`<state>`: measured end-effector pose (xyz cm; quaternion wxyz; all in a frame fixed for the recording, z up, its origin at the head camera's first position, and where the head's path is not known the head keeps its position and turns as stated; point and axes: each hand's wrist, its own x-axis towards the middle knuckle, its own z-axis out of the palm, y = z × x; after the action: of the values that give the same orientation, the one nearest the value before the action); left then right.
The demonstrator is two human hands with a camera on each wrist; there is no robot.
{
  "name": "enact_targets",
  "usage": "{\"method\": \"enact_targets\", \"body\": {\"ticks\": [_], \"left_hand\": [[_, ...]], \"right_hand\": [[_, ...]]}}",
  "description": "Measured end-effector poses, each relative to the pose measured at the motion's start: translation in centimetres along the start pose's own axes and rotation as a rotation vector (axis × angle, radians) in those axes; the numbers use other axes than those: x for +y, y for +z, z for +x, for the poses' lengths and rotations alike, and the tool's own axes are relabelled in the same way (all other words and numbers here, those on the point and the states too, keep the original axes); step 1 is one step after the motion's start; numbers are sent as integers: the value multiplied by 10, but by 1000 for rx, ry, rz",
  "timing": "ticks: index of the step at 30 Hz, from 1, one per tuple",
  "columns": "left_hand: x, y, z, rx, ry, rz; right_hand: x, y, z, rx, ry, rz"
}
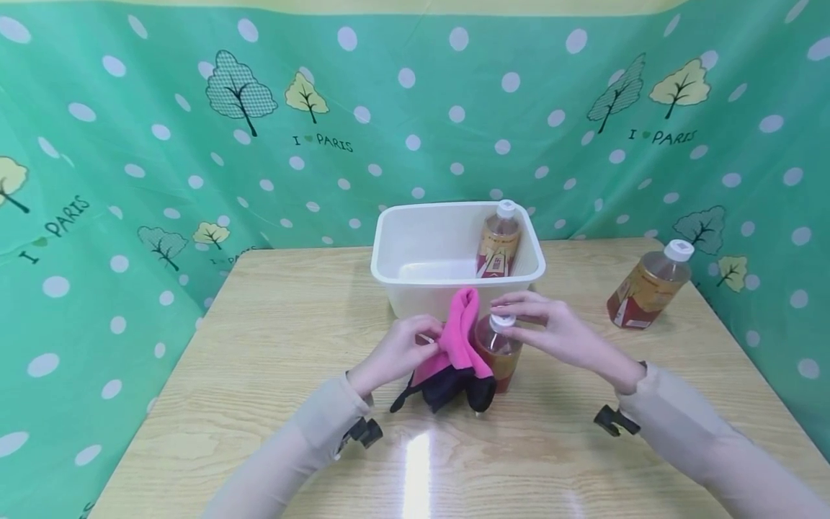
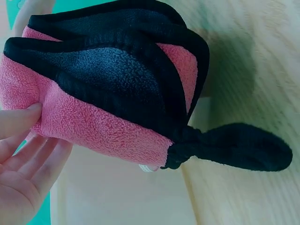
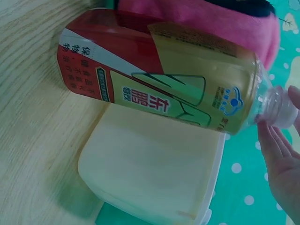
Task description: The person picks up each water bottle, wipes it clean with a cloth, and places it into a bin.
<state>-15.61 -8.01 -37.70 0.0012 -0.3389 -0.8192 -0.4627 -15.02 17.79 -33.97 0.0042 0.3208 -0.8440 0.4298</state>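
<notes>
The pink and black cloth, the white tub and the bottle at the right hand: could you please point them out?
Pink and black cloth point(image 1: 459, 352), head view: on its pink part.
White tub point(image 1: 423, 296), head view: on its front wall.
Bottle point(image 3: 158, 74), right wrist view: on its label.

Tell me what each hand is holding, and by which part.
The left hand pinches the pink-and-black terry cloth by its pink side; the right hand holds the drink bottle beside the cloth by its white cap.
</notes>
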Motion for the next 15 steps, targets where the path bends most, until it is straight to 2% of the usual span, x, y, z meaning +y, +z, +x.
{"method": "enact_targets", "body": {"ticks": [6,15], "left_hand": [[9,2,7,1,24,-1],[13,11,17,-29,22,28]], "right_hand": [[2,3,-1,52,11,-9],[-2,3,-1,52,44,19]]}}
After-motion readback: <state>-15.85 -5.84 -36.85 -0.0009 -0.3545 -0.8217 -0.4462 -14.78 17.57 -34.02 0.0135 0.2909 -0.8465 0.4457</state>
